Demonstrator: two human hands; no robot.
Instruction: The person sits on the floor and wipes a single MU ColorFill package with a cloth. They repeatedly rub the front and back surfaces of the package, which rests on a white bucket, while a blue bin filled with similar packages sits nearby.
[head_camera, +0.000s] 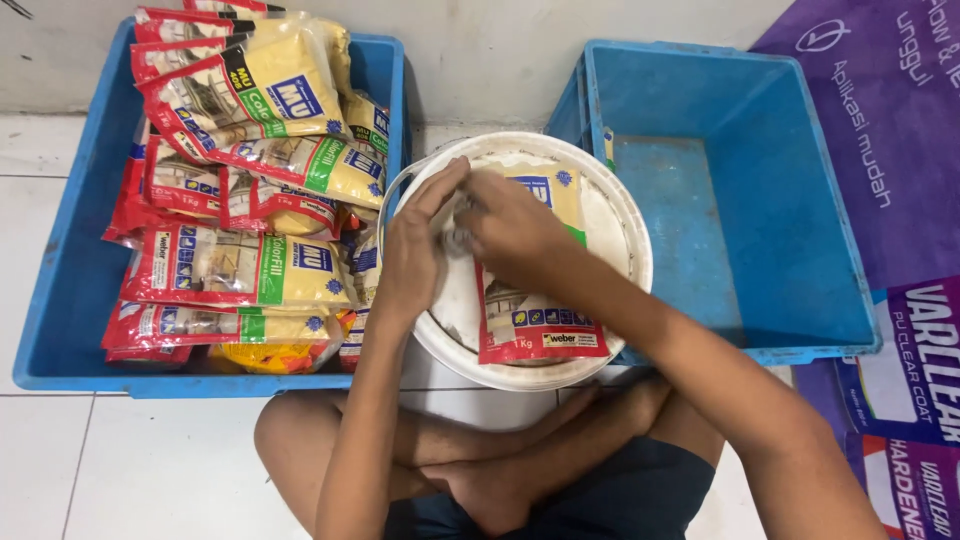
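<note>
White bucket (610, 235) as landmark, red-and-yellow powder packet (535, 320) lying across its top, left hand (415, 250) and right hand (510, 228) meeting over the packet's upper end, fingers curled on something small and grey, grip unclear, blue crate (60, 300) of similar packets left of bucket, second blue crate (800, 150) right of it

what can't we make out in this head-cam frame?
Head view only:
- Small grey thing between the left hand and right hand: fingers cover most of it, kind unclear.
- Packet on the white bucket: upper part hidden by both hands.
- Bucket's inside: covered by packet and hands.
- Lower packets in the left blue crate: buried under upper ones.
- Purple bags: cut by right edge.
</note>
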